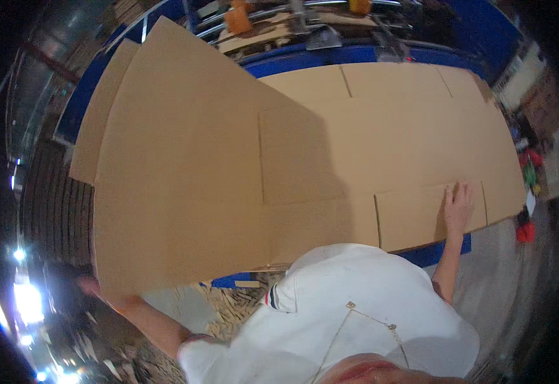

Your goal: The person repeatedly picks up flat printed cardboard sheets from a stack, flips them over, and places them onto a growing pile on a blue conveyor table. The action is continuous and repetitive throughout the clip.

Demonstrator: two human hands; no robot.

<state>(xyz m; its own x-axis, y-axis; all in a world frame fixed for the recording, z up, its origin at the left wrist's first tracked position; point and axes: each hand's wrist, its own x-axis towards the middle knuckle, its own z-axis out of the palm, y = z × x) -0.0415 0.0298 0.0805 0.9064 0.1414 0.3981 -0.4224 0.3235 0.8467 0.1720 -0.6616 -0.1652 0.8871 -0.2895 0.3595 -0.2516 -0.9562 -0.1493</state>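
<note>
1. The raised cardboard sheet (183, 166) is gripped at its near corner by the left hand (103, 291).
2. The right hand (458, 208) is laid open and flat on the flat sheet (388, 147), right of the raised sheet.
3. A blue machine (330, 57) is seen beyond it.

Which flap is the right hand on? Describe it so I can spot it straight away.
Start at the big flat cardboard sheet on the blue table. Follow its near edge to the right: the right hand lies flat on the flap between two slits. Only this flap has a hand on it.
</note>
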